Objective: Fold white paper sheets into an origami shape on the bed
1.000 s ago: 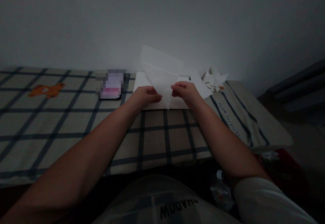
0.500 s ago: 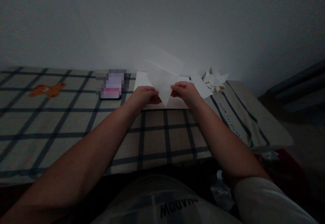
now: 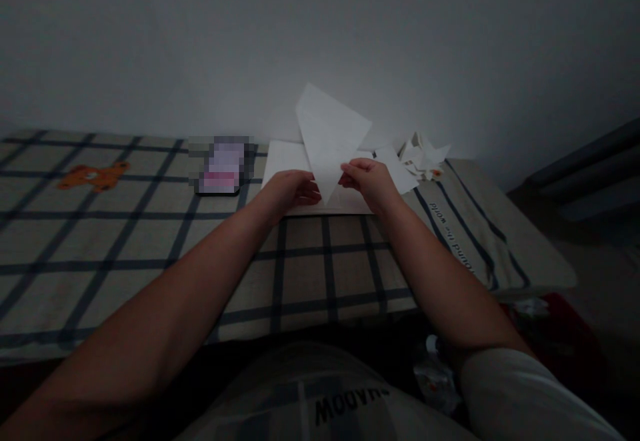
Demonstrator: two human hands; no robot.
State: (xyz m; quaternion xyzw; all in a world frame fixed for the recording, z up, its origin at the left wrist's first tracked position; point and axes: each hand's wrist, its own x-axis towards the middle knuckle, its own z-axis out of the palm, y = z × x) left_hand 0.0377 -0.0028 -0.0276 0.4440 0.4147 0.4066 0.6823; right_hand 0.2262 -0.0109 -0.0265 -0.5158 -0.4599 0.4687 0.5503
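Observation:
A folded white paper sheet (image 3: 330,137) stands tilted upright in front of the wall, its pointed lower tip between my two hands. My left hand (image 3: 290,191) pinches its lower left edge and my right hand (image 3: 367,181) pinches its lower right edge. Under the hands lies a flat stack of white paper (image 3: 283,159) on the checked cloth (image 3: 150,241).
A phone (image 3: 220,167) lies left of the paper stack. Several crumpled or folded white paper pieces (image 3: 423,154) sit at the right by the wall. An orange bear print (image 3: 90,176) marks the cloth at the far left. The table edge drops off at the right.
The folded paper has been lifted and turned more upright, its wide part now raised against the wall. Both hands stay in nearly the same place, pinching it.

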